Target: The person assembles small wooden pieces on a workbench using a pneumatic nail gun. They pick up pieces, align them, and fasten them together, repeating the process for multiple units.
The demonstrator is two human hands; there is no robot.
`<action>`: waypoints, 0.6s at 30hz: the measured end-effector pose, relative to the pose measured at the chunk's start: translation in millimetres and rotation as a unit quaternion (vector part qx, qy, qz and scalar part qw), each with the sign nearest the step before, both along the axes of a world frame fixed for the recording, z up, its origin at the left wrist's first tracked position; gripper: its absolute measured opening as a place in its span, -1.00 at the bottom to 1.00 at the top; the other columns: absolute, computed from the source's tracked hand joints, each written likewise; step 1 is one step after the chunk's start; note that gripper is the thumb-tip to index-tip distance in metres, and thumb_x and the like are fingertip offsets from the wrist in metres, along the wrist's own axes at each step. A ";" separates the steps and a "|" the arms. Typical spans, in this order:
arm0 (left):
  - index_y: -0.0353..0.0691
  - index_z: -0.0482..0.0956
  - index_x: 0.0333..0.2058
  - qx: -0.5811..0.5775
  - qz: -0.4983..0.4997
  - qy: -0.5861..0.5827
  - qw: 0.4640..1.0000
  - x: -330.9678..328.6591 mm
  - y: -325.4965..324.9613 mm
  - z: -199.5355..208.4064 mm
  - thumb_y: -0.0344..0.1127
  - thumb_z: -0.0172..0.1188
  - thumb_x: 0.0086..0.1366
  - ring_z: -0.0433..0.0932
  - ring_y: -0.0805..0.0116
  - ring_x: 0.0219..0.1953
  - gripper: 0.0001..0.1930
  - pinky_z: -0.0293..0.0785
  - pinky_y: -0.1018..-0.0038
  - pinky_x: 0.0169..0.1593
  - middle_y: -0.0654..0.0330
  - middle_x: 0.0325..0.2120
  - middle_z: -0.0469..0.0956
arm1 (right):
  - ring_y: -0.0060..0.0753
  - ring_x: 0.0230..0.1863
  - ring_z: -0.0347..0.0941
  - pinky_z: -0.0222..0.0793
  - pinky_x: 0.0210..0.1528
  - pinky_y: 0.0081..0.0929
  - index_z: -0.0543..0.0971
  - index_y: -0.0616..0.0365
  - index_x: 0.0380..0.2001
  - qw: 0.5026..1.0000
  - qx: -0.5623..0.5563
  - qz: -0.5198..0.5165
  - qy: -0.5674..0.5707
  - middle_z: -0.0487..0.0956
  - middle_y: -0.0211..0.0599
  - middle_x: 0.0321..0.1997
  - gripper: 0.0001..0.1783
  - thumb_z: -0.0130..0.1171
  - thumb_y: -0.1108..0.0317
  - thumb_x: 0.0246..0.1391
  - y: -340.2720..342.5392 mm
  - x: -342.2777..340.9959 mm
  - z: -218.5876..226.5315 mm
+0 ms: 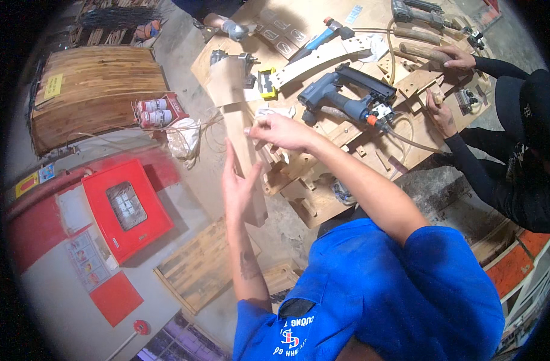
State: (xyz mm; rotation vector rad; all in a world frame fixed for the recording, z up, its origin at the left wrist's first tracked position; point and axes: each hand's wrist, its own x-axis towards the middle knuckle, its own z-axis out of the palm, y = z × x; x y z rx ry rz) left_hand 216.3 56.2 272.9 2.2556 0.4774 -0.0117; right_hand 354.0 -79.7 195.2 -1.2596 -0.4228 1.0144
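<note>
A long, pale wooden piece (240, 141), wider at its far end, stands out in front of me beside the workbench, with a dark line across it. My left hand (241, 188) grips it around its near part, fingers along the left edge and thumb on the right. My right hand (282, 132) reaches across from the right with its fingers closed, fingertips pressed to the face of the wood. Whatever those fingertips pinch is too small to make out. Right of the hands, a black and grey nail gun (338, 96) lies on the workbench (314, 198).
Curved wooden parts (323, 63), a yellow box (266, 83) and an air hose (416, 143) lie on the bench. A co-worker's hands (458, 58) hold wood at the right; another's gloved hand (234, 30) is at the far side. A red cabinet (157, 216) stands left.
</note>
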 end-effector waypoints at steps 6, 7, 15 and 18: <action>-0.19 0.17 0.48 0.126 0.165 0.060 0.976 56.1 48.5 -64.7 -0.04 0.41 0.17 0.63 -0.03 0.10 -0.04 0.49 0.21 0.20 -0.10 0.07 0.64 | -0.01 0.09 0.61 0.45 0.21 -0.19 0.53 0.19 0.18 0.977 -0.159 -0.073 -0.124 0.66 0.07 0.04 -0.37 0.11 -0.12 0.32 34.5 7.7 -57.5; -0.20 0.20 0.46 0.178 0.168 0.097 0.965 72.2 56.1 -75.1 0.01 0.41 0.15 0.64 -0.07 0.08 -0.04 0.49 0.18 0.18 -0.12 0.04 0.66 | 0.13 0.25 0.50 0.37 0.32 -0.15 0.44 0.17 0.31 0.977 -0.165 -0.063 -0.120 0.58 0.18 0.18 -0.29 0.05 -0.15 0.32 44.2 14.2 -67.6; -0.19 0.24 0.44 0.136 0.218 0.164 0.952 97.7 110.0 -119.8 0.38 0.27 0.22 0.46 -0.04 0.30 0.01 0.37 0.16 0.29 -0.21 0.27 0.45 | 0.16 0.59 -0.01 -0.09 0.60 -0.18 -0.08 0.06 0.58 0.987 -0.124 -0.095 -0.044 0.04 0.20 0.60 -0.02 -0.20 -0.35 0.36 147.1 48.2 -121.3; -0.21 0.02 0.51 -0.235 0.292 0.125 0.918 100.2 145.6 -121.3 0.57 0.07 0.25 0.15 0.10 0.49 0.15 0.15 0.19 0.43 -0.08 0.50 0.09 | 0.11 0.63 -0.11 -0.17 0.62 -0.21 -0.18 0.01 0.59 0.993 -0.051 -0.107 -0.019 -0.05 0.12 0.64 -0.02 -0.28 -0.38 0.38 169.9 43.0 -126.3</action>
